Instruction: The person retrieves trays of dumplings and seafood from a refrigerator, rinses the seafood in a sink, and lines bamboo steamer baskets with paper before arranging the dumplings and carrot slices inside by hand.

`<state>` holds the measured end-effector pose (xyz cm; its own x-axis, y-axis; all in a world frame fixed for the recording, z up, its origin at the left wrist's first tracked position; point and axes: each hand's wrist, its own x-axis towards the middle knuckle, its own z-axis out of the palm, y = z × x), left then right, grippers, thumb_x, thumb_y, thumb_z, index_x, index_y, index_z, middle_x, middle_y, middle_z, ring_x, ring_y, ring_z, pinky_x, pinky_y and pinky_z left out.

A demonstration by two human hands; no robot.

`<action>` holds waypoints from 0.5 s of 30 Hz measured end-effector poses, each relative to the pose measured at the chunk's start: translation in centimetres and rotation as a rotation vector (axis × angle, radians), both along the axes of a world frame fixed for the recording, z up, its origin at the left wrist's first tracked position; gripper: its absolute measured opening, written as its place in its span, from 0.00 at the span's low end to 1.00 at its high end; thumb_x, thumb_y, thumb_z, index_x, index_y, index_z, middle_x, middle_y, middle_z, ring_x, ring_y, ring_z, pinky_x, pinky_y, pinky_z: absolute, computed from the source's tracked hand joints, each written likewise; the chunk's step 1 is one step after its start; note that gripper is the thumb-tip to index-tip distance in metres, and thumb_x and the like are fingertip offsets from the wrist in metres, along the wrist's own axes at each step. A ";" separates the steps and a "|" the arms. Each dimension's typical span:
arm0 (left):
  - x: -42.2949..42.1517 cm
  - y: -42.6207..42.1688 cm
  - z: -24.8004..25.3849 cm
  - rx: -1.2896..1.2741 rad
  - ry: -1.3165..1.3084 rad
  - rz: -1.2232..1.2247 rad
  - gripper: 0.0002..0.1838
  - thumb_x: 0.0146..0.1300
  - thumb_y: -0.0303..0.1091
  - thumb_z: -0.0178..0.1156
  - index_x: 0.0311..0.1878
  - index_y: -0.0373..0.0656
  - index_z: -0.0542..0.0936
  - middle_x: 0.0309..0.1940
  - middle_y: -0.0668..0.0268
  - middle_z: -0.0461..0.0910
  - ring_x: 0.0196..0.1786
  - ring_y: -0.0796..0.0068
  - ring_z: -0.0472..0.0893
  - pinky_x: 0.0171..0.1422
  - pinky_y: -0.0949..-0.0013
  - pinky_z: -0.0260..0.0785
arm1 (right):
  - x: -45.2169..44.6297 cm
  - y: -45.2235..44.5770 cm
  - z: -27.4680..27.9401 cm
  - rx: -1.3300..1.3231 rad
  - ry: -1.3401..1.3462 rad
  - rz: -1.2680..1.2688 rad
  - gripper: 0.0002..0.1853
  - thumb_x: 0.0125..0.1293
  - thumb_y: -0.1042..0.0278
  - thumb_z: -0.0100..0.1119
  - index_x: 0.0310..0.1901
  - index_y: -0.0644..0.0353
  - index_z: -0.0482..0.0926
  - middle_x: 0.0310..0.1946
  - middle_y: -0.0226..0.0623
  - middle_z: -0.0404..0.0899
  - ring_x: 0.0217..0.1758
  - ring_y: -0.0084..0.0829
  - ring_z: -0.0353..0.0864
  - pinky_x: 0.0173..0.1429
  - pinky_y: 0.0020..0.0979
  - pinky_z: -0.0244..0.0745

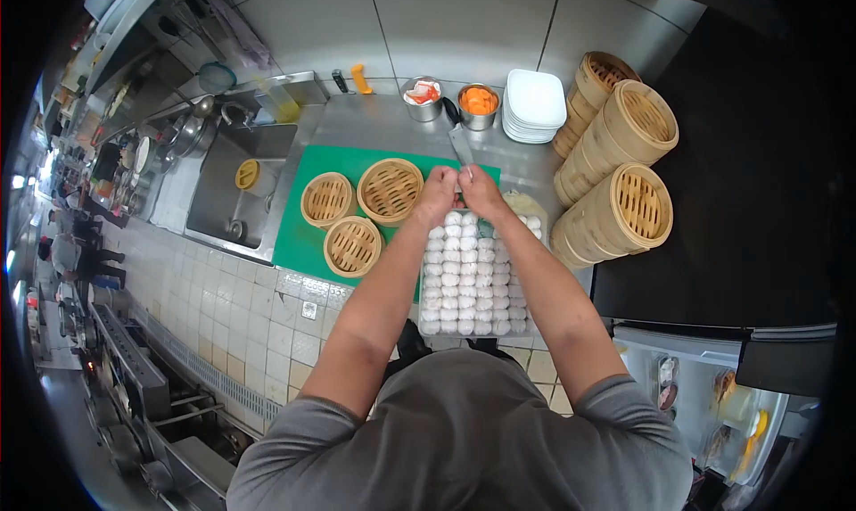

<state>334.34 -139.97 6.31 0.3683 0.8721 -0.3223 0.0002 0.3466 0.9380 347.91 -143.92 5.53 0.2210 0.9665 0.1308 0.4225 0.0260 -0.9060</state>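
My left hand [438, 195] and my right hand [481, 193] are close together at the far end of a tray packed with rows of round white pieces [464, 284]. Both have their fingers curled in; what they hold, if anything, is too small to name. A knife [460, 144] lies just beyond them, its blade pointing toward my hands. The tray overlaps the green cutting board [308, 168]. Three round bamboo steamers, one large [390, 192] and two smaller [326, 199], [353, 246], sit on the board left of my hands.
Behind stand a metal cup of red-and-white pieces [422, 98], a cup of orange slices [479, 106] and stacked white plates [534, 105]. Tall steamer stacks [611, 212] are at right, a sink [241, 185] at left. People [71, 252] stand far left.
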 end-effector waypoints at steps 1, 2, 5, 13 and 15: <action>-0.3 0.5 0.3 -0.008 -0.001 -0.001 0.18 0.79 0.50 0.55 0.59 0.47 0.72 0.38 0.66 0.77 0.31 0.73 0.77 0.33 0.68 0.78 | -0.2 -0.2 0.9 -0.037 -0.056 -0.006 0.21 0.81 0.52 0.51 0.47 0.68 0.78 0.37 0.59 0.83 0.41 0.56 0.84 0.48 0.47 0.78; -0.5 1.0 1.3 -0.157 -0.051 -0.039 0.18 0.79 0.52 0.54 0.57 0.49 0.72 0.37 0.67 0.76 0.28 0.74 0.74 0.29 0.70 0.72 | -0.4 -0.2 1.4 -0.041 -0.059 -0.005 0.21 0.81 0.52 0.51 0.47 0.68 0.78 0.37 0.59 0.83 0.41 0.56 0.84 0.48 0.47 0.78; -0.3 1.1 3.9 -0.289 -0.143 -0.056 0.16 0.79 0.54 0.52 0.54 0.52 0.71 0.34 0.69 0.73 0.25 0.77 0.70 0.24 0.73 0.62 | -1.0 0.2 2.2 0.013 -0.133 -0.017 0.23 0.81 0.49 0.52 0.44 0.67 0.76 0.36 0.60 0.83 0.39 0.59 0.83 0.46 0.48 0.78; 0.5 1.4 2.6 -0.183 -0.132 0.055 0.15 0.80 0.51 0.49 0.52 0.50 0.71 0.28 0.69 0.71 0.23 0.77 0.69 0.20 0.72 0.56 | -0.2 2.6 -2.0 0.032 0.208 -0.059 0.23 0.82 0.50 0.48 0.47 0.67 0.78 0.42 0.64 0.84 0.49 0.66 0.83 0.53 0.54 0.78; 0.8 0.8 2.9 -0.015 0.243 0.070 0.15 0.80 0.48 0.50 0.55 0.47 0.72 0.29 0.62 0.76 0.27 0.67 0.79 0.24 0.63 0.68 | -0.2 2.4 -1.0 -0.011 0.082 -0.092 0.23 0.82 0.50 0.47 0.48 0.67 0.79 0.45 0.62 0.85 0.52 0.63 0.84 0.54 0.52 0.78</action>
